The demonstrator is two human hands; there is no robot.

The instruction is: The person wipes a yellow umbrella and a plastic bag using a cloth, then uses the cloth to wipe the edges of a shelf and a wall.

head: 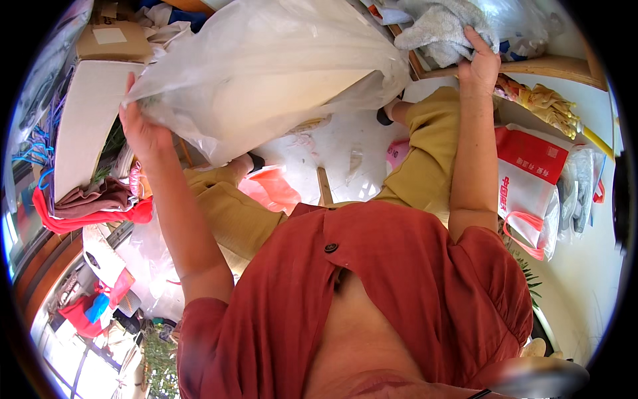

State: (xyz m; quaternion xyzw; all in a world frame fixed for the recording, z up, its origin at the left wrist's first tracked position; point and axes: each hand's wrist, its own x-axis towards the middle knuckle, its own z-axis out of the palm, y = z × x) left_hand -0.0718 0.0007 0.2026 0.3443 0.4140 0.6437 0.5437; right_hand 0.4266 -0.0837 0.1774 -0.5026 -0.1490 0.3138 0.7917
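Observation:
A large translucent plastic sheet [279,65], possibly a bag or cover, spreads in front of me. My left hand [142,124] grips its left edge between thumb and fingers. Beneath the plastic shows a pale, flat-sided thing whose kind I cannot make out. At the upper right, my right hand [481,62] is closed on a grey-white terry cloth [443,35]. The cloth is bunched up at a wooden shelf edge [553,65], beside some clear plastic wrapping [523,22].
A cardboard box [113,40] and a pale panel [89,119] stand at left, near blue hangers [37,149] and folded clothes [97,197]. A red-and-white bag [531,159] hangs at right, below a folded yellow umbrella [543,107]. Red plastic [271,189] lies on the floor.

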